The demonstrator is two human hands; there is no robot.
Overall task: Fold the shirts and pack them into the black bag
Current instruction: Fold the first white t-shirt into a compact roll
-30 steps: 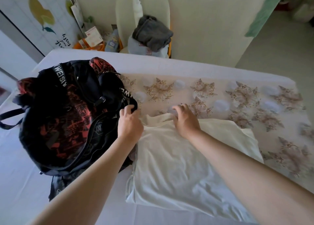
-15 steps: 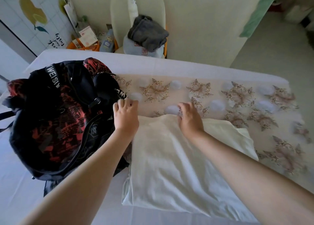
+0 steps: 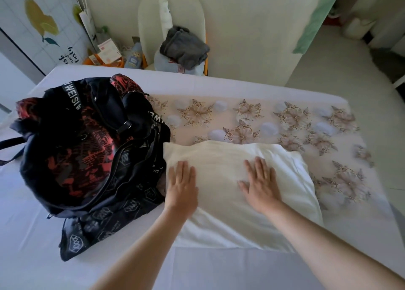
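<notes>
- Left hand [image 3: 183, 186]: open, fingers straight and together, palm flat on the left margin of the shirt [image 3: 219, 171]. It holds nothing.
- Right hand [image 3: 260, 184]: open too, fingers slightly spread, pressing flat on the middle of the shirt, toward its right half. Neither hand grips any cloth.
- Shirt: cream, lying flat and partly folded on the bed [image 3: 32, 213]. Its far edge runs left to right and overlaps a floral cloth [image 3: 285, 118]. We read the outline as about as broad as deep; the wide lens leaves the long axis unsettled.
- Bag [image 3: 87, 149]: black with a red print, directly left of the shirt. Its side touches the shirt's left edge, just beside our left hand. We cannot tell from here whether its mouth is open.
- Key relation: the bag lies left of both hands, so the left hand is the nearer. Packing would carry the shirt leftward.
- Judgement: smoothing step; at least one more fold seems needed before the shirt fits.
- Beyond the bed: a chair [image 3: 171, 11] bearing a grey garment [image 3: 184, 46].
</notes>
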